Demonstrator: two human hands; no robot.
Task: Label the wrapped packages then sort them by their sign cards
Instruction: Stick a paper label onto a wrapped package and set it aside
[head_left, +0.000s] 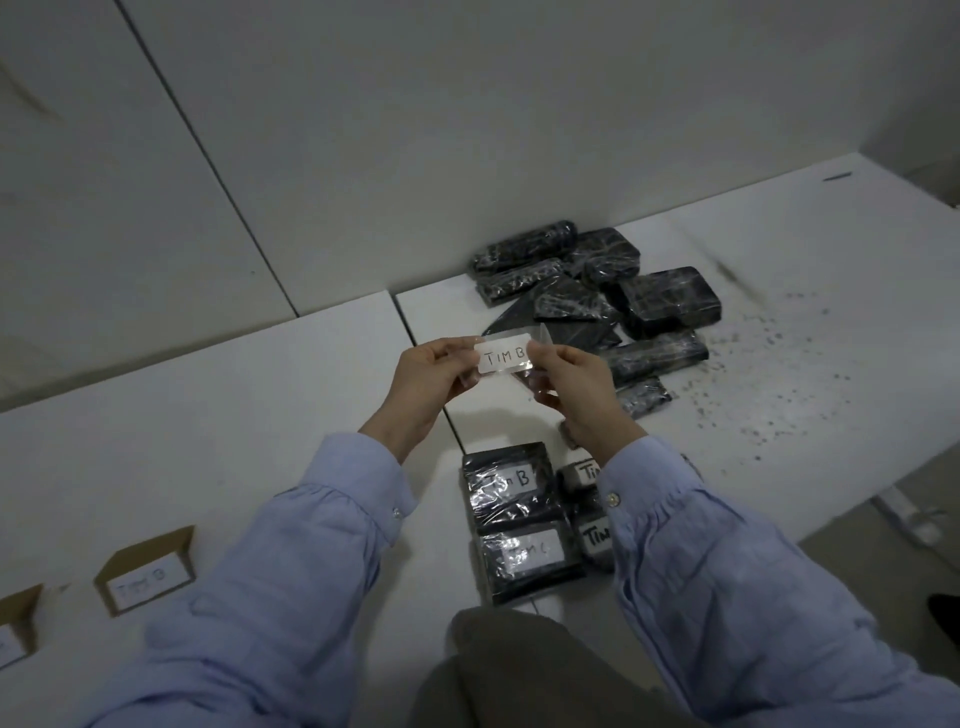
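Left hand (431, 376) and right hand (574, 387) pinch the TIM B label (503, 359), seemingly backed by clear tape, which could fold and stick to itself if slackened

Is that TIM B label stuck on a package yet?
Not yet. Left hand and right hand pinch the label by its ends in the air.

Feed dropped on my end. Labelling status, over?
Left grip and right grip pinch the TIM B label, in the air. Labelled packages near, unlabelled pile beyond. Nothing blocking.
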